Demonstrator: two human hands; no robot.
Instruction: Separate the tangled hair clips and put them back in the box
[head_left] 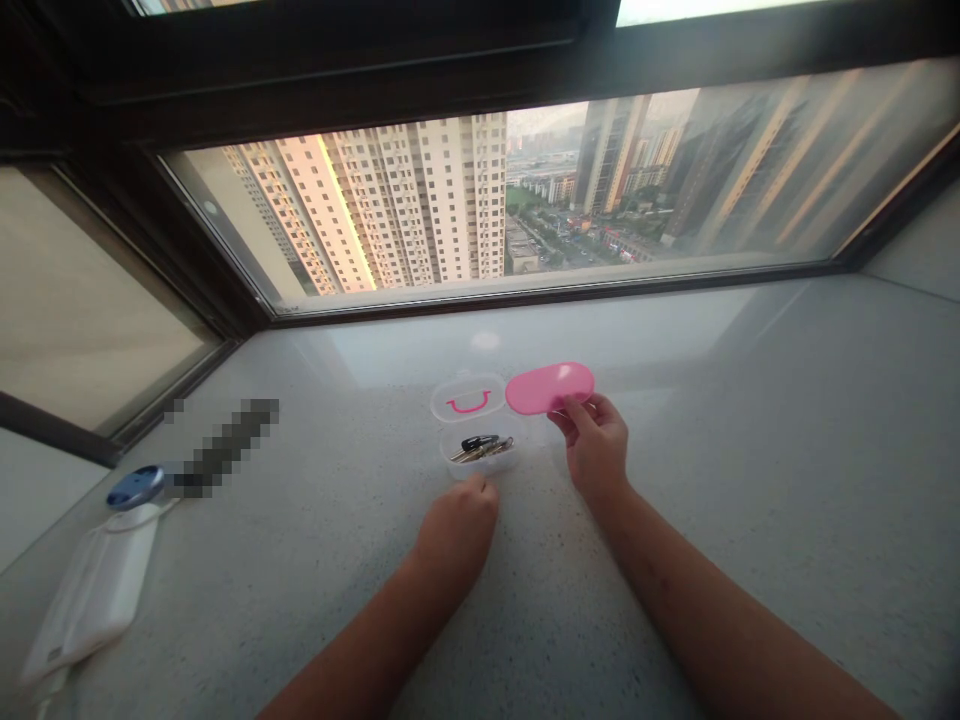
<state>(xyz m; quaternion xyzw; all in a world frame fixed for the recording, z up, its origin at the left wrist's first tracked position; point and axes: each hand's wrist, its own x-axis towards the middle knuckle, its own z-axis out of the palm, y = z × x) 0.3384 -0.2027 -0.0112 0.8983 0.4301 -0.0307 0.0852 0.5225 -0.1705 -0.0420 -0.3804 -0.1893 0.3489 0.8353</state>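
My right hand (598, 440) pinches the near edge of a flat, glossy pink oval plastic panel (547, 388), thumb and fingers closed on it. It is held just right of an open, clear plastic box (454, 468). The box's see-through lid (442, 402) lies folded back on the far side and carries a pink handle (469, 406). Inside the box are metal pieces and a black item (480, 446), too small to name surely. My left hand (459, 522) is closed at the box's front edge; whether its fingers grip anything is hidden.
Everything rests on a speckled pale windowsill (360, 400) below a dark-framed window (405, 307). At the left lie a white power bank (94, 585) with a cable, a round blue object (136, 487) and a pixelated dark item (229, 447). Tall buildings show outside.
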